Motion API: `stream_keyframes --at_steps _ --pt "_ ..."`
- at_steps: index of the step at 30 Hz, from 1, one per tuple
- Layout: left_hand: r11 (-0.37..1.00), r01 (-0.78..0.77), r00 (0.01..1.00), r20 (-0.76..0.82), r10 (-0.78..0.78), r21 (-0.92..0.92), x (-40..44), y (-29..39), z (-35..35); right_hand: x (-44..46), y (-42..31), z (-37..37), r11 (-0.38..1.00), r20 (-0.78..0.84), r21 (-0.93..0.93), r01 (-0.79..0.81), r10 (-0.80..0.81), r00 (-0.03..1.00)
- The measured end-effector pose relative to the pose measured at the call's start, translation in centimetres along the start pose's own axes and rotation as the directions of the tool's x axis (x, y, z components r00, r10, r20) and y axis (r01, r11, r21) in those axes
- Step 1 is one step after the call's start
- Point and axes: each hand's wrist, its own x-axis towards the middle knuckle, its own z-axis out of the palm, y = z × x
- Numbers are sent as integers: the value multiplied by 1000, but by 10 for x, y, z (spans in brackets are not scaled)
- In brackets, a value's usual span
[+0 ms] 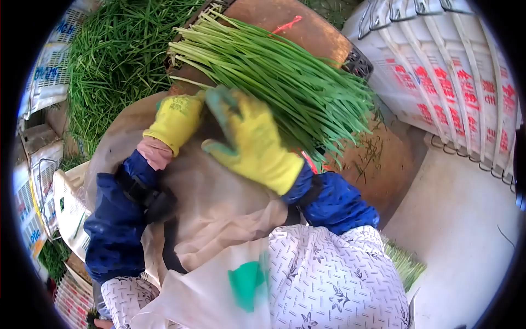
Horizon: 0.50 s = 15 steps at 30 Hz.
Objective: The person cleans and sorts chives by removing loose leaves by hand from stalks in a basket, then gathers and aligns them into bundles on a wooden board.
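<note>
A large bunch of garlic chives [279, 82] lies across a brown board, pale stem ends to the left and green leaf tips to the right. My left hand [178, 118], in a yellow glove, is closed just below the stem ends; its fingertips are turned away, and what they hold, if anything, is hidden. My right hand [249, 137], in a yellow glove with green fingertips, is open beside the bunch, thumb apart from the fingers and slightly blurred. One loose pale stalk [192, 82] runs toward its fingertips. Both hands are over my lap, covered by a translucent beige apron [219, 203].
A heap of loose green leaves [120, 66] fills the upper left. White sacks with red print [455, 82] stand at the upper right. The brown board [383, 164] carries leaf scraps and a red tie [287, 24]. White crates [44, 164] line the left.
</note>
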Motion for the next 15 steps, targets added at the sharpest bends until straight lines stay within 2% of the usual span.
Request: stream_keyframes --at_steps 1,3,5,6,8,9,10,11,12,13,14,15 --pt "999 -40 999 -24 41 29 0 -6 2 -7 -6 10 999 95 46 -24 19 995" --pt "996 -23 999 -35 26 84 0 -7 -7 -11 1 35 988 71 -86 -127 133 989" --pt "991 -3 1000 6 2 131 1 -9 -8 -2 18 54 952 45 -225 -208 224 974" --pt "991 1 998 56 -8 135 1 -8 -7 3 21 57 940 -21 -254 -226 228 973" --pt "989 11 987 155 -35 148 -1 -7 -7 7 22 56 953 -39 -205 -224 221 974" --pt "994 11 991 132 -25 107 -1 -7 -16 11 23 54 959 -52 -183 -216 210 976" --pt "998 14 994 109 -21 66 -3 -7 -32 10 22 41 983 -22 -28 -181 180 983" --pt "1000 16 996 91 -18 18 -5 -5 -45 3 16 27 987 -116 -44 -155 149 982" --pt "999 34 987 -157 -39 -36 -1 -5 -54 -2 16 10 992 -131 13 -123 124 984" --pt "980 49 963 -252 -98 -194 10 -8 -66 -9 21 -5 993 -147 71 -92 102 984" --pt "945 74 888 -409 -208 -319 17 9 -87 -18 31 -17 975 -235 212 -62 113 966" --pt "913 20 874 -436 -213 -406 29 18 -99 -27 42 -31 939 -321 344 -18 136 937"
